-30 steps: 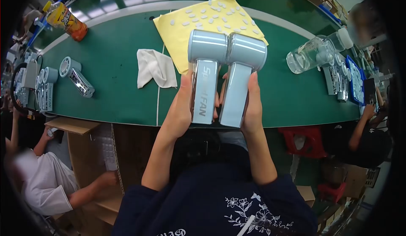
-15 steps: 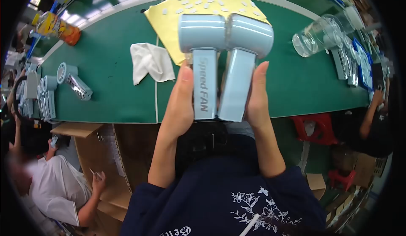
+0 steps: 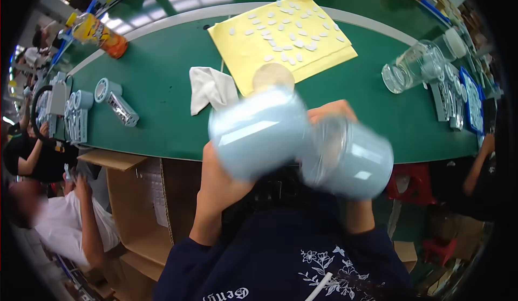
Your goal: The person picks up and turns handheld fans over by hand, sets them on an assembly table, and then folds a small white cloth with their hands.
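Note:
Two light-blue fans are held up close to the camera, heads toward me and blurred by motion. My left hand (image 3: 221, 179) is closed round the left fan (image 3: 259, 131), whose head hides most of the fingers. The right fan (image 3: 359, 161) is tilted to the right, with my right hand (image 3: 337, 109) wrapped behind it; its handle is hidden. Beyond them lies a yellow sheet (image 3: 237, 47) with several small white pieces on it. A round beige disc (image 3: 273, 76) shows just above the left fan. A white cloth (image 3: 208, 88) lies left of it.
On the green table (image 3: 162, 128) at left are another fan (image 3: 116, 102), more fans (image 3: 78, 115) and an orange drink bottle (image 3: 100, 34). A clear bottle (image 3: 410, 66) and a blue tray (image 3: 472, 101) are at right. A co-worker (image 3: 75, 214) is beside a cardboard box (image 3: 137, 204) at lower left.
Both fans have swung from upright, side by side, to heads toward the camera, the right one lower and farther right. My hands have turned with them. The beige disc has come into view.

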Motion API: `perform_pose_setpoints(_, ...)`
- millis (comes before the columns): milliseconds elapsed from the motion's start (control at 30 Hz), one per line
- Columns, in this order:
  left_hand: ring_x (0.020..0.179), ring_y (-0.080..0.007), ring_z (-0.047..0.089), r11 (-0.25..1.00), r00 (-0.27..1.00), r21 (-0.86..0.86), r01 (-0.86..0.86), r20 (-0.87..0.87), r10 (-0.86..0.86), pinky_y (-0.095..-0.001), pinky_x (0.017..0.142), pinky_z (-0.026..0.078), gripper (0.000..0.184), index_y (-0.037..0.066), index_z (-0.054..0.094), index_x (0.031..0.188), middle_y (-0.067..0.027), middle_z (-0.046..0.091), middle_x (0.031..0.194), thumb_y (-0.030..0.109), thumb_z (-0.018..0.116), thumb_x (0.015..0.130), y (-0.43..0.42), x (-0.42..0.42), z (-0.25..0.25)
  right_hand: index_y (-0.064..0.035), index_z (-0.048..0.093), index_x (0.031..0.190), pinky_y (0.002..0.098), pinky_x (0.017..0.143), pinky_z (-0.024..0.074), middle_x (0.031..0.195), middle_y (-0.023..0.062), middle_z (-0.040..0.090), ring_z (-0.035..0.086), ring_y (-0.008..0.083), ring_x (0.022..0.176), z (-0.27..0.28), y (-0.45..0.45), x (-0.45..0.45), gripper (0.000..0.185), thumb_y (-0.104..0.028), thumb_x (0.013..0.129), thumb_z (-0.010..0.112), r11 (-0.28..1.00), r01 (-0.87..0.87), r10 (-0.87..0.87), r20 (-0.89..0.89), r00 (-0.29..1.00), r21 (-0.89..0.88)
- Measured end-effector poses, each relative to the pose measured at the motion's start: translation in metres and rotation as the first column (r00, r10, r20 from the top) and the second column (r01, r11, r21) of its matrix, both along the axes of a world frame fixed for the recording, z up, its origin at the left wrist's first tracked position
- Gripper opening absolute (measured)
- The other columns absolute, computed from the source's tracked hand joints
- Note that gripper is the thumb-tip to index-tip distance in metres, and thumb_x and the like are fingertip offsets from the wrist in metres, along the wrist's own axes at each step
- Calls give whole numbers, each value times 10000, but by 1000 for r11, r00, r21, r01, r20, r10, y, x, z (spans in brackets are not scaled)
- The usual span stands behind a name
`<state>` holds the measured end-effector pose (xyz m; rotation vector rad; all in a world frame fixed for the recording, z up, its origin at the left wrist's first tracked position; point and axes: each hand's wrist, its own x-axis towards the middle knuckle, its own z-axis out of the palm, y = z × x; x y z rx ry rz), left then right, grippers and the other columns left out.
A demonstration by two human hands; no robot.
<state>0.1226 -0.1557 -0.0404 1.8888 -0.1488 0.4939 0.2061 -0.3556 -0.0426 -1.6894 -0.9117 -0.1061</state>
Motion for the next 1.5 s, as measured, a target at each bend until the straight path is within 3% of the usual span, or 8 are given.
perform_pose_setpoints(133,1079,-279,631,939,917,194,-283,341,206,-367,899,523,395,52,685,1091,-100,636,1101,80,751,703,-16,8,28,-146,614,1066,322,732,532,1096,43,680,568,260,1028,26,6,15,359,-115,727,726,979,201,-180,625,759,38)
perform_pose_setpoints(333,1093,-270,610,679,776,663,-314,592,-219,-424,948,504,217,166,629,1042,-33,602,1090,165,673,830,8,-4,37,-225,535,1035,348,739,555,1119,0,631,516,202,1061,22,7,2,383,-73,737,720,957,212,-285,786,548,199)
perform_pose_setpoints(733,1009,-210,646,901,657,315,-297,753,-47,-332,790,509,280,95,504,1032,-58,626,1107,61,659,802,-14,-6,12,-202,526,1054,331,726,568,1098,-17,636,530,156,989,28,2,-8,331,-88,785,684,972,172,-228,820,525,160)
perform_pose_setpoints(967,1001,-362,599,996,993,39,-80,90,77,-436,922,440,344,23,662,1063,-156,647,1052,295,608,860,-18,-18,-7,-38,673,928,305,605,440,837,76,662,561,198,635,25,8,-19,246,-92,698,740,970,236,-213,274,938,-54)
perform_pose_setpoints(1233,1036,-368,607,901,921,213,-378,186,343,-446,877,471,487,-15,546,1169,-201,616,1094,275,718,817,-26,-24,-29,-27,635,894,342,688,484,821,74,635,609,211,715,18,37,-53,190,-186,829,716,977,209,-202,-145,969,39)
perform_pose_setpoints(1333,1000,-372,603,927,903,-49,-371,216,372,-413,857,465,634,-58,485,1205,-210,576,1098,527,454,964,-38,-17,-18,-40,686,910,314,689,520,845,92,688,676,230,756,14,43,-59,276,-276,796,776,967,169,-108,-294,950,193)
perform_pose_setpoints(1367,1011,-355,596,943,916,-64,-328,221,334,-402,865,457,613,-67,469,1218,-214,569,1106,498,404,987,-35,-15,-25,-28,687,922,345,696,519,845,99,694,679,227,764,15,41,-57,246,-230,805,767,987,146,-140,-77,987,72)
perform_pose_setpoints(1500,1012,-323,568,960,961,-149,-237,106,254,-386,877,439,559,-87,452,1228,-230,538,1143,408,276,1036,-37,-14,-33,17,675,947,367,738,512,850,135,690,675,253,787,11,51,-59,170,-112,839,695,963,237,-176,-370,912,126)
